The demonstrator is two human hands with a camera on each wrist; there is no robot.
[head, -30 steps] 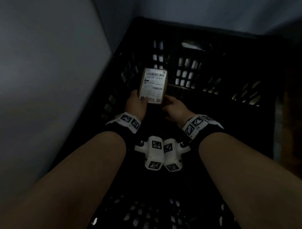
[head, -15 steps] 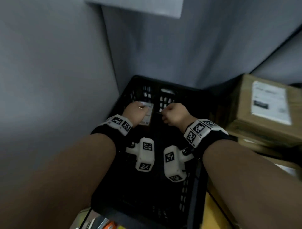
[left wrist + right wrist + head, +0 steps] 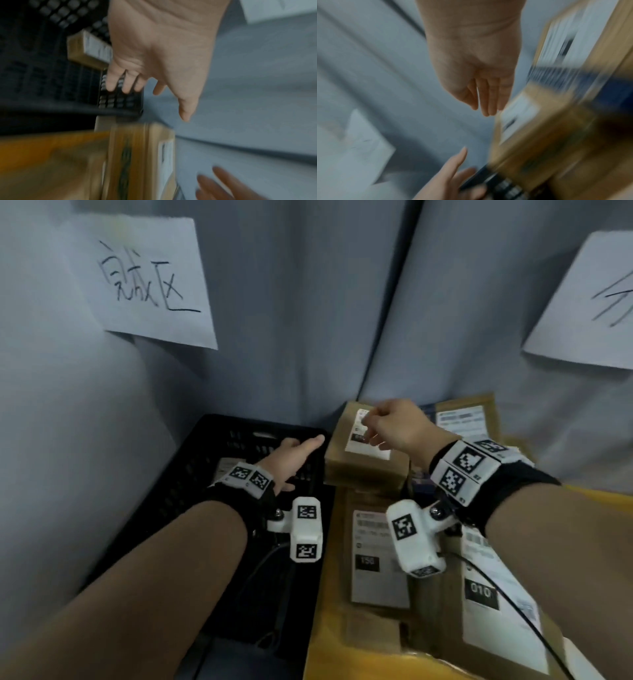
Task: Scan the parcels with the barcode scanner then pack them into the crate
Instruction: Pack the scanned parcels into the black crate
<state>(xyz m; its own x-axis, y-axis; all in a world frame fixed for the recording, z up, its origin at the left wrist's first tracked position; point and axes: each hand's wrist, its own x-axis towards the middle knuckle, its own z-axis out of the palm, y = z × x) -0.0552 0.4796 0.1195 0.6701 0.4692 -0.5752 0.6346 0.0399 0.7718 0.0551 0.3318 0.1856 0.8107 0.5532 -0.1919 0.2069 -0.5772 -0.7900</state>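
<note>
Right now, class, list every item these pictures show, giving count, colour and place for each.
Black plastic crate: one, black, left by the wall.
Small labelled parcel: one, brown, inside the crate.
Brown cardboard parcels: several, brown with white labels, stacked right of the crate.
Handwritten paper signs: two, white, on the grey wall.
Left hand: open, over the crate.
Right hand: open, above the top parcel.

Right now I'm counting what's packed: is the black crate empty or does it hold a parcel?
Not empty. One small brown parcel with a white label lies inside the black crate.
</note>
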